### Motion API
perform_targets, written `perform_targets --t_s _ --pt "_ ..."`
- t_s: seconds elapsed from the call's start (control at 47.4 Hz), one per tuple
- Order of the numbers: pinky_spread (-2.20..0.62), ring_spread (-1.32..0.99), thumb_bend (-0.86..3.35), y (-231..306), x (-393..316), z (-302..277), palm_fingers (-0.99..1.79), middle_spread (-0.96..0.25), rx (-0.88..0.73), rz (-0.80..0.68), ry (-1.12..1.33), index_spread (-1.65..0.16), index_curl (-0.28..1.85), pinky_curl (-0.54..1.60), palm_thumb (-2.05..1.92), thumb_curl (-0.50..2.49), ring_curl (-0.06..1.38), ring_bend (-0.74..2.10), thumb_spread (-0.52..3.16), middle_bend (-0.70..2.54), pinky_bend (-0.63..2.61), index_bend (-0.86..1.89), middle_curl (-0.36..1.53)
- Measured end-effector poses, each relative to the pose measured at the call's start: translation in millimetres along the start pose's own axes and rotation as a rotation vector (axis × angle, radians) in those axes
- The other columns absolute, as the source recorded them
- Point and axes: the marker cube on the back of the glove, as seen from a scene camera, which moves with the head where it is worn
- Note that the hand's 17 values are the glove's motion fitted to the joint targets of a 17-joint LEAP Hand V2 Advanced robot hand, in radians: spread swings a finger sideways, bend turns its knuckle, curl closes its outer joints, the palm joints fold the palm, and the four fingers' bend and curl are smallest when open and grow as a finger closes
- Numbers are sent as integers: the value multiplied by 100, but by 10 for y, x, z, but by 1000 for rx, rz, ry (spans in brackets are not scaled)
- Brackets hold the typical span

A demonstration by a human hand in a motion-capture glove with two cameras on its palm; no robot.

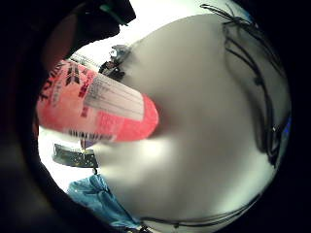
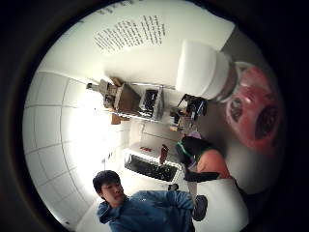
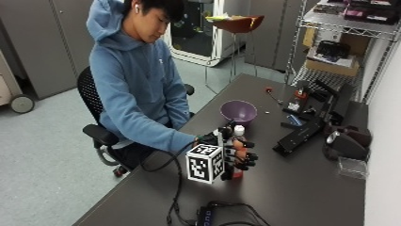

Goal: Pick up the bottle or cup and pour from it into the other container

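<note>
Your gloved right hand [image 3: 235,155] is at the near middle of the dark table [image 3: 300,188], with its fingers [image 3: 245,157] curled around a small bottle [image 3: 237,141]. The bottle stands upright in the grip; its white cap [image 3: 238,128] shows above the fingers and its red body shows between and below them, with its base at or just above the tabletop; you cannot tell from the outside view whether it touches. The little finger side palm view shows the bottle's pink-red label [image 1: 97,107] close to the palm, with the table surface beyond it. The thumb side palm view shows the white cap [image 2: 200,70] and the pink shoulder below it, again close to the palm. The purple bowl [image 3: 238,112] sits on the table beyond the bottle, near it but apart, on the side toward the table's far end. It stands upright with its opening facing up; its contents cannot be made out. Black equipment [image 3: 307,129] lies farther across the table, well apart from the bottle and bowl.
</note>
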Motion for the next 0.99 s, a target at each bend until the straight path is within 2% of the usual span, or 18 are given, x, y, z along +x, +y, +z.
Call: perform_targets --t_s 0.105,0.232,0.274,0.422,0.548,0.717,0.865,0.991 --pt "26 14 0 -82 0 142 34 9 58 -19 -36 -34 22 34 77 41 29 53 84 19 59 18 29" --pt "20 4 5 -140 -24 255 87 5 120 -10 -63 -20 29 28 97 45 29 54 77 32 43 29 34" --pt "17 0 6 -150 -42 303 97 4 124 0 -66 -18 30 27 102 47 29 54 74 36 37 28 36" --pt "10 -6 3 -166 -238 502 103 0 58 3 5 -14 36 29 109 53 34 52 51 36 32 23 40" --pt "6 -9 -1 -151 -556 661 108 -2 -44 -51 129 -12 39 30 111 57 36 49 39 33 29 20 42" --pt "3 -10 -3 -225 -1030 810 110 -3 -155 -168 404 -10 42 31 112 60 38 46 31 30 27 18 44" --pt "2 -11 -3 -118 -1375 1070 111 -4 -348 -233 707 -9 43 32 112 63 39 44 27 29 25 17 45" --pt "1 -12 -3 -93 -1535 1347 112 -4 -425 -291 962 -9 44 33 111 64 41 43 25 28 24 17 46"
